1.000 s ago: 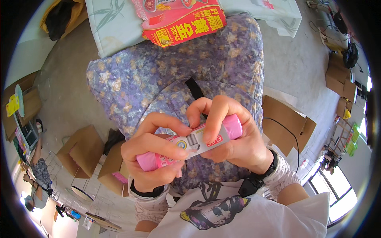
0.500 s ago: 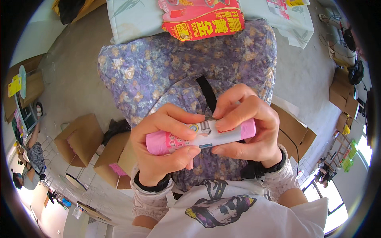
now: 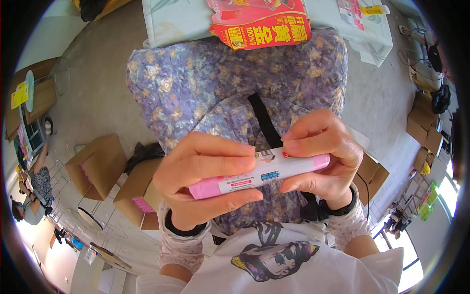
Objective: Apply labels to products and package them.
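Observation:
Between both hands, over my lap, is a pink roll with a white printed sleeve, which looks like a roll of plastic bags. My left hand grips its left part, fingers on top and thumb along the lower side. At the other end, my right hand pinches the roll between its fingers above and thumb below. The roll lies roughly crosswise, its right end a little higher in the picture. Pink shows at both ends, and the palms hide parts of the sleeve.
Purple floral cloth covers my lap, crossed by a black strap. A red and yellow package lies on a pale table cover ahead. Open cardboard boxes stand at left, and a person is at far left.
The roll has turned about its length, so a different printed part of the sleeve faces up. Both hands and the roll sit slightly farther right in the picture.

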Demonstrator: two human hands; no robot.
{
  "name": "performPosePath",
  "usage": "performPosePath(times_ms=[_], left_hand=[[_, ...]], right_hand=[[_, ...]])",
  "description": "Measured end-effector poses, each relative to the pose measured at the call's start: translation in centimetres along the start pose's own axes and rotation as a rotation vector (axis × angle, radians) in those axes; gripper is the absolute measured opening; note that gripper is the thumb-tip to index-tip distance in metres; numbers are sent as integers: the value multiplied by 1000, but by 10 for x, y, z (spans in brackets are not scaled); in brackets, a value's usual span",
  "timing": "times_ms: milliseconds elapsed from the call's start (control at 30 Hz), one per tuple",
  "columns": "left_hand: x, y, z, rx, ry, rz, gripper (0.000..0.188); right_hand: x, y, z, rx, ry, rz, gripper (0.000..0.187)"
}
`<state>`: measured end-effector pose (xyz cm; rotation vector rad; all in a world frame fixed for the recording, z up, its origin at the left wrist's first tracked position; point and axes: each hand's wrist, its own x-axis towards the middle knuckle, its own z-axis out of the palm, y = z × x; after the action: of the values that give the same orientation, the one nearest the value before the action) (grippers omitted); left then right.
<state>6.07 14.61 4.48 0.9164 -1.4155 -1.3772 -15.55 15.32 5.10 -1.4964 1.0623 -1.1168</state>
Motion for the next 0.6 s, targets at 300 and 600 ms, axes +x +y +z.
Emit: performPosePath(times_ms=[300,600], left_hand=[[-11,-8,3,70,34,148,45],[-9,19,10,-526,216,-603,33]], right_hand=[[-1,3,-2,18,1,-11,41],[-12,7,-5,-80,41,3,47]])
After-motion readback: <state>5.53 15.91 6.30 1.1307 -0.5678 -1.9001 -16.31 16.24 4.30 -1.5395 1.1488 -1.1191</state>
